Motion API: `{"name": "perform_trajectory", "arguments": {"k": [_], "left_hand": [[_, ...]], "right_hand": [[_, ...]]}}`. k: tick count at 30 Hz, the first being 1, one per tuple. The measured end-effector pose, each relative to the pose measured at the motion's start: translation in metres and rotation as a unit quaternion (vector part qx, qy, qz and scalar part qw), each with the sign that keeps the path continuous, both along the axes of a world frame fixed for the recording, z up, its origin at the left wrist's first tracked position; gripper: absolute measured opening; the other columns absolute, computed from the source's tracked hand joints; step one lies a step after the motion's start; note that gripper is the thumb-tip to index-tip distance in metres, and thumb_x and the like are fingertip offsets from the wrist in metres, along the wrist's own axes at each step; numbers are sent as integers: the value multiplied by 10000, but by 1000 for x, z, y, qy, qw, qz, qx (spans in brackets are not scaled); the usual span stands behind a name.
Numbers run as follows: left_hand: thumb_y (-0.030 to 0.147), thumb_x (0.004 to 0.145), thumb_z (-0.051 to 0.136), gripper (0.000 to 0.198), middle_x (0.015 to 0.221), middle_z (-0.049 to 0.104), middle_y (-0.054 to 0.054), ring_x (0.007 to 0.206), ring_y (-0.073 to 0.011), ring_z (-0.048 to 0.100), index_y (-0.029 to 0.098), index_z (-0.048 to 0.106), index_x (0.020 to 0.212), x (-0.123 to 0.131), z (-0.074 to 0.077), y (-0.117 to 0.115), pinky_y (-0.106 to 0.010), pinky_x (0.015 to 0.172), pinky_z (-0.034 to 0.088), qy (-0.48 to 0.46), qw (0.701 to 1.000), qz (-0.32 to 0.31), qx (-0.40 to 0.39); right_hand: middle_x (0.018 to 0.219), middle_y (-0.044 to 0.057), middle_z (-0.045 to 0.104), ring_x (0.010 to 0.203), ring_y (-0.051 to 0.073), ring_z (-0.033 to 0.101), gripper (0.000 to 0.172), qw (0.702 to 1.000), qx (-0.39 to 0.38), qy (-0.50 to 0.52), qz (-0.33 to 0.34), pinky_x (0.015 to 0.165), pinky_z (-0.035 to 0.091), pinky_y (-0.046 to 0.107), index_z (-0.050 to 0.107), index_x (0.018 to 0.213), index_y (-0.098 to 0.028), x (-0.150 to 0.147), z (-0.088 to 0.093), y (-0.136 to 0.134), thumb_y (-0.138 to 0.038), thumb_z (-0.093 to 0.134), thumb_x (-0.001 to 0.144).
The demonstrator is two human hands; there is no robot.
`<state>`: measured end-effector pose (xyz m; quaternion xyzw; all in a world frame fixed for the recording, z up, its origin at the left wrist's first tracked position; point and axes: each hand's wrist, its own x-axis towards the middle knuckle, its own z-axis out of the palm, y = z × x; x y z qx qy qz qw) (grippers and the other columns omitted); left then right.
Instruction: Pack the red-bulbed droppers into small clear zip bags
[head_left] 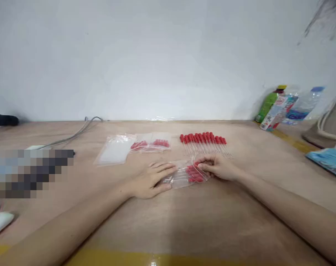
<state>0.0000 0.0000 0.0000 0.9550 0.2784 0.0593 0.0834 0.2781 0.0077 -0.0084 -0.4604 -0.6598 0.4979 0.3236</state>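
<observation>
Watching through the head camera, I am seeing a small clear bag [184,176] lying flat on the table [168,221], just in front of the person and a little right of centre. It is see-through plastic, and a bunch of red-tipped sticks is showing inside its right half. Its left half is looking empty and glossy.

The left hand [150,181] is lying palm down with the fingers stretched out flat, and the fingertips are pressing on the bag's left end. It is gripping nothing. The right hand [219,167] is curling its fingers and pinching the bag's right end, next to the red tips.

The table is a pale brown board, and a yellow strip [157,259] is running along its near edge. A plain white wall [157,55] is rising straight behind it.

Beyond the right hand, a loose row of red-tipped sticks [203,142] is lying side by side, apart from the bag. To the left of that row, two filled bags [151,144] are resting, and a stack of empty bags [114,151] is sitting beside them. A grey cable [74,136] is trailing toward the far left. At the far right a green bottle [267,105] and a clear bottle [305,105] are leaning against the wall, and a blue packet [327,159] is lying nearer. Nothing is lying between the hands and the bag.
</observation>
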Motion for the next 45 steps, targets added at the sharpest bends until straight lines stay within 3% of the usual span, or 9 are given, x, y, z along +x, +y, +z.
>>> {"name": "perform_trajectory", "arguments": {"k": [6,11,16,23,27,34,37,41,45], "left_hand": [[456,905,360,543,1430,285,-39,1289,-244,278,300,189,1396,0,-1,0,-447,1047,220,-13,1000,-5,0],[440,902,380,548,1424,299,-48,1281,-239,294,288,196,1396,1,-1,-1,-442,1047,218,-18,1000,-9,1],[420,906,381,505,1420,307,-49,1276,-237,305,293,253,1378,1,-1,0,-438,1045,224,-17,1000,-10,9],[415,908,377,480,1420,307,-42,1279,-248,302,314,277,1366,2,0,0,-465,1037,228,-18,999,-19,21],[409,907,381,482,1418,310,-49,1278,-244,302,304,281,1366,2,1,-1,-454,1034,238,-18,1000,-17,13],[411,908,378,494,1425,297,-40,1287,-238,287,306,256,1375,2,1,-1,-452,1045,222,-16,1000,-13,6],[430,906,375,503,1428,289,-42,1289,-245,284,309,249,1377,2,0,-1,-460,1040,227,-11,1000,-11,7],[439,904,373,514,1431,283,-48,1293,-244,275,290,250,1380,1,-2,0,-450,1049,218,-9,1000,-11,8],[439,902,378,513,1429,289,-48,1286,-248,289,294,253,1378,1,-1,1,-455,1045,222,-18,1000,-14,9]], "right_hand": [[581,-22,585,459,63,474,339,994,-29,23,-100,420,362,188,609,855,-150,2,-14,5,-376,691,616],[527,-16,552,432,82,465,274,986,60,-28,-151,406,366,211,560,727,-159,-4,-17,5,-410,641,653],[664,21,614,547,109,535,210,985,144,-41,-81,498,426,233,579,768,-158,-2,-22,7,-350,606,689],[768,51,675,703,177,624,213,994,89,-33,-48,654,499,319,647,810,-168,-1,-20,4,-350,576,725],[798,49,676,760,178,628,267,999,52,1,11,707,499,321,653,831,-173,-5,-13,-2,-398,527,762],[612,9,607,560,118,541,329,993,82,-85,-21,525,417,234,574,577,-152,-4,-10,-2,-441,541,732],[623,11,610,563,121,543,309,995,61,-68,-51,521,415,234,573,628,-153,-3,-12,0,-447,552,721],[765,29,644,685,129,582,324,999,29,-2,-27,609,452,239,587,792,-157,2,-12,1,-472,570,718],[644,-7,606,453,61,462,396,994,-16,-25,-107,402,341,181,553,863,-164,6,-3,-2,-530,570,711]]}}
